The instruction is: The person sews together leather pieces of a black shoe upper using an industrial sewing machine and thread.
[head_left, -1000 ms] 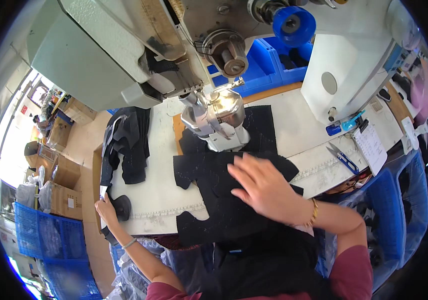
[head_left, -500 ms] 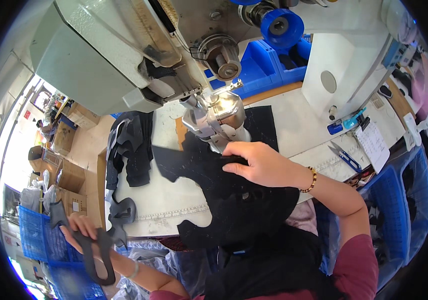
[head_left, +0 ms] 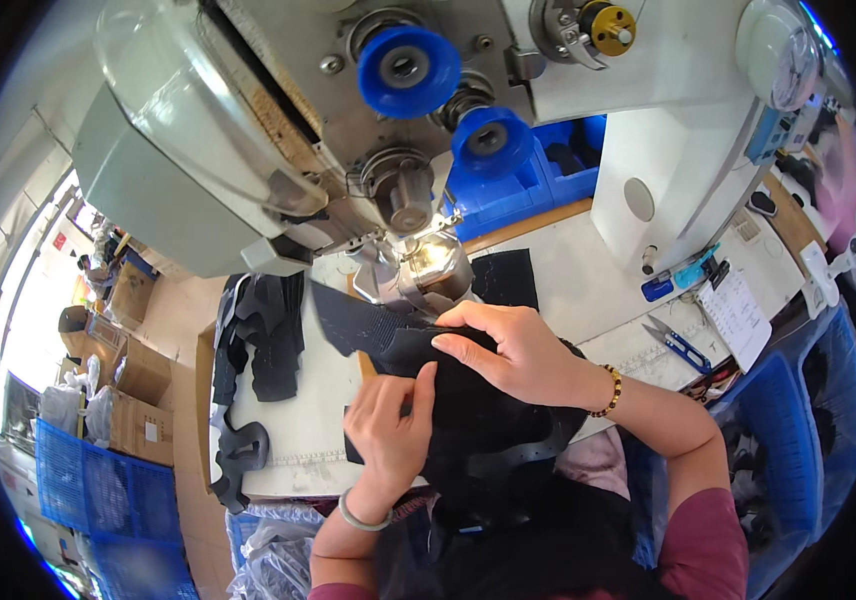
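My right hand [head_left: 523, 350] is closed at the sewing machine's metal head [head_left: 428, 275], thumb and fingers pinching the black fabric piece [head_left: 478, 400] just in front of it. Below and to the left, my left hand [head_left: 383, 425] is closed over the same fabric, fingers curled and thumb pointing up. What its fingers grip is hidden. A ribbed dark flap [head_left: 353, 320] of material sticks out left of the machine head. Across the fabric near my body lies a curved dark grey strip [head_left: 523, 455].
Dark cut pieces [head_left: 263, 335] are stacked on the table's left, with a looped grey piece [head_left: 240, 450] at its edge. Blue thread snips [head_left: 678, 345] and a paper sheet [head_left: 738, 310] lie at right. Blue crates [head_left: 98, 480] and cardboard boxes [head_left: 138, 420] stand left.
My left hand has come from the far left, where it held a grey looped piece, to the fabric beside my right hand. My right hand stays near the machine head. The view has shifted.
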The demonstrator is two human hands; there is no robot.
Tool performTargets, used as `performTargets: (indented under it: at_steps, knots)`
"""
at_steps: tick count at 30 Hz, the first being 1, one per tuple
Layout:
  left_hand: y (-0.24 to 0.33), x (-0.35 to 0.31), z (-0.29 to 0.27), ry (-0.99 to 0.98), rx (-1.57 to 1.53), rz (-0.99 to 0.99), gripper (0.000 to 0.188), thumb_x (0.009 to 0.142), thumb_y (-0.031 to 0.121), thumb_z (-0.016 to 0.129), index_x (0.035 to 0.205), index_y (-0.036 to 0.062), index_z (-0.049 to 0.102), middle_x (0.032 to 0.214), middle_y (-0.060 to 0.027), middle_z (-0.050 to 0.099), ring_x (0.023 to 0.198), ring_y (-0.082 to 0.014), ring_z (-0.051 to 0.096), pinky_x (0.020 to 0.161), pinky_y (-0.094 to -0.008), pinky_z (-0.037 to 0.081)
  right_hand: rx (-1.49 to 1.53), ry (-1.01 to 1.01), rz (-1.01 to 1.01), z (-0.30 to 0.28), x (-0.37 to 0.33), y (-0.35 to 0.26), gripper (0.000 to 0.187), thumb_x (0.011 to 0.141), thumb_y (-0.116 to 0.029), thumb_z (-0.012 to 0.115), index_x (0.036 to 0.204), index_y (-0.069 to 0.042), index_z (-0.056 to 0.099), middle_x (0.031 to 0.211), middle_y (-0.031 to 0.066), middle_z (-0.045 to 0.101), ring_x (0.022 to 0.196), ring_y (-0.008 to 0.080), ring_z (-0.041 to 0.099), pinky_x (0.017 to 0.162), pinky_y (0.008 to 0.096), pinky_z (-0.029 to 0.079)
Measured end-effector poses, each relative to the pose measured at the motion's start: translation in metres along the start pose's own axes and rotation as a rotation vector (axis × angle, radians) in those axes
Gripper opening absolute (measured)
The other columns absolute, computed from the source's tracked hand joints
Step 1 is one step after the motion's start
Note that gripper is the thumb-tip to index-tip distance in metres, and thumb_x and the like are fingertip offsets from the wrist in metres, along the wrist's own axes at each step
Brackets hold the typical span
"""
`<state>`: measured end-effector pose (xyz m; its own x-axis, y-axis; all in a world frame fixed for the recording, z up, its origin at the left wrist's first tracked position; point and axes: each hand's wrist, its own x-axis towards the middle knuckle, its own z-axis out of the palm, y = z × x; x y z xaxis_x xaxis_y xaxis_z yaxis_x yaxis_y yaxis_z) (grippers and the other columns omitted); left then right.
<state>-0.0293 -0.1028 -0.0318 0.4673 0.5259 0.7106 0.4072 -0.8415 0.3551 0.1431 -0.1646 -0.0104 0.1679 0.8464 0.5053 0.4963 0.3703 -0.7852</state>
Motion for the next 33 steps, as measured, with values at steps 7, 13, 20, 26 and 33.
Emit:
performTargets:
  at_steps: [7,13,20,26,33]
  knots:
    - [0.022,0.077,-0.066,-0.501,-0.221,0.093,0.050,0.069,0.013,0.077,0.113,0.0042,0.056,0.095,-0.0082,0.064,0.083,-0.0232,0.061,0.078,-0.0335,0.046,-0.076,-0.284,-0.151,-0.044,0.016,-0.044,0.020,0.084,-0.020,0.065,0.097,-0.004,0.064,0.083,0.0101,0.065,0.070,0.0238,0.062,0.060,0.0314,0.045]
    - [0.007,0.070,-0.038,-0.362,-0.369,-0.088,0.026,0.080,0.002,0.067,0.105,0.0006,0.061,0.098,-0.0079,0.067,0.085,-0.0123,0.063,0.075,-0.0229,0.047,-0.835,0.362,-0.569,-0.049,-0.003,-0.030,0.019,0.082,-0.018,0.067,0.096,-0.007,0.062,0.087,0.0097,0.062,0.064,0.0243,0.059,0.056,0.0337,0.045]
    - [0.012,0.062,-0.016,-0.181,-0.735,-0.395,0.022,0.083,0.001,0.065,0.102,-0.0038,0.057,0.095,-0.0065,0.064,0.086,-0.0063,0.056,0.077,-0.0189,0.044,0.388,0.225,0.381,0.015,-0.068,0.008,0.023,0.091,-0.016,0.057,0.103,-0.001,0.044,0.080,0.0139,0.059,0.058,0.0233,0.062,0.051,0.0296,0.049]
    - [0.009,0.056,-0.012,-0.173,-0.604,-0.333,0.017,0.086,0.004,0.062,0.094,0.0006,0.048,0.078,-0.0012,0.054,0.071,-0.0052,0.048,0.064,-0.0195,0.039,1.032,0.490,0.298,0.039,-0.056,0.010,0.015,0.095,-0.010,0.049,0.100,-0.001,0.038,0.089,0.0098,0.056,0.076,0.0178,0.065,0.060,0.0292,0.055]
    - [-0.009,0.052,-0.018,-0.188,-0.610,-0.255,0.017,0.089,0.004,0.056,0.096,0.0026,0.041,0.079,-0.0019,0.048,0.070,-0.0055,0.040,0.062,-0.0196,0.033,0.808,0.475,0.194,0.044,-0.056,0.006,0.016,0.088,0.001,0.059,0.089,-0.003,0.043,0.083,0.0014,0.048,0.076,0.0045,0.049,0.069,0.0197,0.045]
